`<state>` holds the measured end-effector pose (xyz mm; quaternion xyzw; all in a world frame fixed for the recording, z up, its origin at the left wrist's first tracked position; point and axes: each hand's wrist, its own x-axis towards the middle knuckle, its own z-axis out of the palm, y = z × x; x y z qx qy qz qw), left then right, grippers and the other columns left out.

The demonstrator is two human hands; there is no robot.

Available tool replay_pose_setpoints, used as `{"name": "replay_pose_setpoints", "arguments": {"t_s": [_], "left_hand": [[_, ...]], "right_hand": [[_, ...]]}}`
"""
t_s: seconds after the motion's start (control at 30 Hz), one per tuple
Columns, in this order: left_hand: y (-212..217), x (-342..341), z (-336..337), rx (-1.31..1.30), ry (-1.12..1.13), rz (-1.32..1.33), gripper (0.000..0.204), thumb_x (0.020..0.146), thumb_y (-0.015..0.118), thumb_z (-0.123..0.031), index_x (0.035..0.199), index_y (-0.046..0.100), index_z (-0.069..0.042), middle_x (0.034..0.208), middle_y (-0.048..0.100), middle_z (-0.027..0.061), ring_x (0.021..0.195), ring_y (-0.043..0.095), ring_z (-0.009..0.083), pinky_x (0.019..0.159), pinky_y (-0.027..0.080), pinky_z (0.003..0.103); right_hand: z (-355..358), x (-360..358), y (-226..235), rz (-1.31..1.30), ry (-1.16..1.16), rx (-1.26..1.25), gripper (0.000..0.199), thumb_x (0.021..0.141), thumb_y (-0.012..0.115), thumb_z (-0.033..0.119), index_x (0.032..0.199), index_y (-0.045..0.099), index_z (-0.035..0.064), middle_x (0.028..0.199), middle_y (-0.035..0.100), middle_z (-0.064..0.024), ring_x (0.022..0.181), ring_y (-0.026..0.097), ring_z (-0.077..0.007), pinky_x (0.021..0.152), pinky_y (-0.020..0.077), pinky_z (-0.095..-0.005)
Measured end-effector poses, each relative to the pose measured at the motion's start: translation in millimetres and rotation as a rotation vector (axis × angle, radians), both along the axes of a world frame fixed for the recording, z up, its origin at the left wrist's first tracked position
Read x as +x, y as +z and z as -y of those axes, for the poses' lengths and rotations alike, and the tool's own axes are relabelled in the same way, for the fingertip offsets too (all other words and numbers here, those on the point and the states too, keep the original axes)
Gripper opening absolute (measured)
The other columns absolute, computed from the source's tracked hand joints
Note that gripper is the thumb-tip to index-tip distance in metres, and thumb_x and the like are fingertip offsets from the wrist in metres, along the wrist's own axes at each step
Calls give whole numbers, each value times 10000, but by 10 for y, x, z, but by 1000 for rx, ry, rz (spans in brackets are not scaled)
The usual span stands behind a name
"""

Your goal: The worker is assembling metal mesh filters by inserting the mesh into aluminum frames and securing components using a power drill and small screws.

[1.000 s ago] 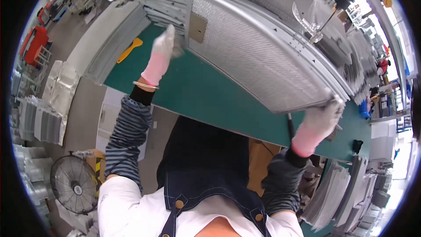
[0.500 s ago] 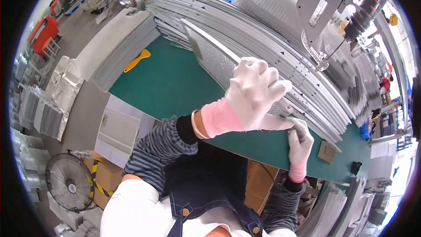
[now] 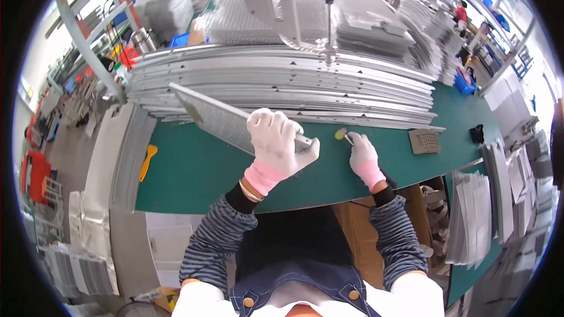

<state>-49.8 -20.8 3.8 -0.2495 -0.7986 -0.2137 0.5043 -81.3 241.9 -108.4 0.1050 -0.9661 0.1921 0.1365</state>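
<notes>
My left hand [image 3: 275, 147], in a white glove with a pink cuff, is closed around the near right end of a thin, silver-edged mesh panel [image 3: 220, 122]. The panel is held up on edge at a slant over the green table [image 3: 194, 185], its far end toward the stacked metal strips. To its right, apart from the panel, my right hand [image 3: 364, 158] is closed on a small tool with a round yellow-green end [image 3: 340, 134]. Its exact kind is too small to tell. The gloved fingers hide most of its handle.
Long grey metal strips [image 3: 282, 91] are stacked along the table's back. An electric screwdriver [image 3: 329, 6] hangs above them. At left lie a yellow scraper [image 3: 148, 163] and stacked panels [image 3: 126, 158]. A beige block [image 3: 424, 141] and small black object [image 3: 477, 134] are at right.
My head view has turned, so the table now looks level. My right hand has moved away from the panel's end and now shows the round-ended tool. The left hand still holds the panel.
</notes>
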Motion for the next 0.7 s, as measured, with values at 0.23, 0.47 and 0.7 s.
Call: {"name": "replay_pose_setpoints", "arguments": {"t_s": [0.23,0.47,0.7], "left_hand": [[-38,-170,-93,27,-6,-83,307,604,728,-259,767,497,-141,759,443,51,794,449,272,784,340,430],[-51,-199,-92,61,-32,-44,299,611,734,-259,762,506,-139,745,455,39,769,456,258,788,334,429],[-53,-140,-13,33,-41,-76,295,613,730,-258,757,501,-142,741,440,40,776,451,264,790,333,432]], "right_hand": [[271,122,1989,-173,456,-325,287,975,546,174,1203,580,3,714,540,33,579,442,-32,494,369,-197],[632,216,2217,81,746,162,228,888,538,117,1086,627,48,741,629,-168,645,619,-363,561,496,-408],[623,165,2430,-132,749,124,231,886,535,91,1094,633,58,684,606,-164,619,615,-343,558,499,-400]]}}
